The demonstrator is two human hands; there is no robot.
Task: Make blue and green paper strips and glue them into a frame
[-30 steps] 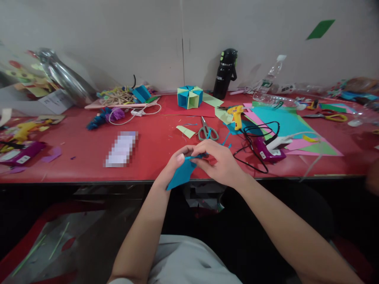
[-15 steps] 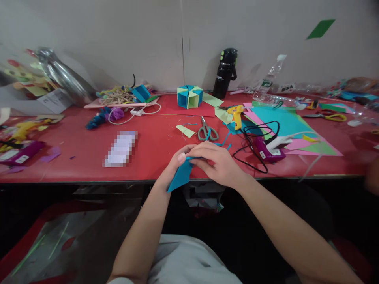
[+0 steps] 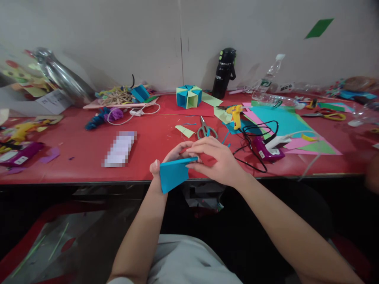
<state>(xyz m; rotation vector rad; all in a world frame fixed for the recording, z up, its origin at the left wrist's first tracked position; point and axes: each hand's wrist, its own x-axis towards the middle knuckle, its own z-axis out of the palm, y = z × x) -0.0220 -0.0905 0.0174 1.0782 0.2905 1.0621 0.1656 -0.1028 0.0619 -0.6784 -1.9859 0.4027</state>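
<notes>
A piece of folded blue paper is held in front of me, above the table's front edge. My right hand pinches its right end between thumb and fingers. Behind the paper, the fingers of my left hand curl around and support it, partly hidden. The left thumb stands up off the paper's left edge. Just beyond my hands lie grey-handled scissors and a pale green paper scrap. Farther back stands a blue and pale green folded-paper ring.
On the red table are a yellow glue gun, a purple power strip with black cable, coloured paper sheets, a black bottle, a clear plastic bottle and a blurred-out phone-like shape.
The blue paper has turned so its broad face shows more. My left thumb has moved off it to the left. My right hand still grips the right end.
</notes>
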